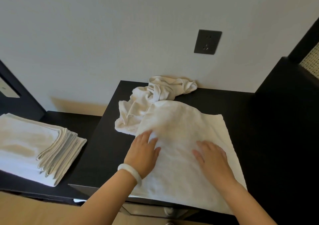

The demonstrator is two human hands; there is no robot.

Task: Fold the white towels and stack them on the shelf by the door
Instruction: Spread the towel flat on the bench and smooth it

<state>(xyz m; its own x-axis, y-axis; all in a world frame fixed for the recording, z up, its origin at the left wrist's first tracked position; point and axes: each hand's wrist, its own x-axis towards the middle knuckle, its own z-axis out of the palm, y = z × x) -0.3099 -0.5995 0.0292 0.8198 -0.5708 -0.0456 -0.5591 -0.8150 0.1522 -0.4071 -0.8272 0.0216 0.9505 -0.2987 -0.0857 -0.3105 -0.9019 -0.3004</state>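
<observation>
A white towel [184, 138] lies spread flat on the black tabletop [229, 102] in front of me, its near edge at the table's front. My left hand [144, 151], with a white bangle on the wrist, presses flat on the towel's left edge, fingers straight. My right hand [213, 156] lies flat on the towel's middle, fingers pointing away from me. Behind the spread towel a crumpled heap of white towels [155, 100] reaches back to the wall. A stack of several folded white towels [36, 147] sits on a lower black shelf [72, 121] at the left.
A dark wall socket [207, 41] is on the white wall above the table. A tall black cabinet [284, 112] stands against the table's right side. A dark door frame [15, 93] is at the far left. Light wood floor shows below.
</observation>
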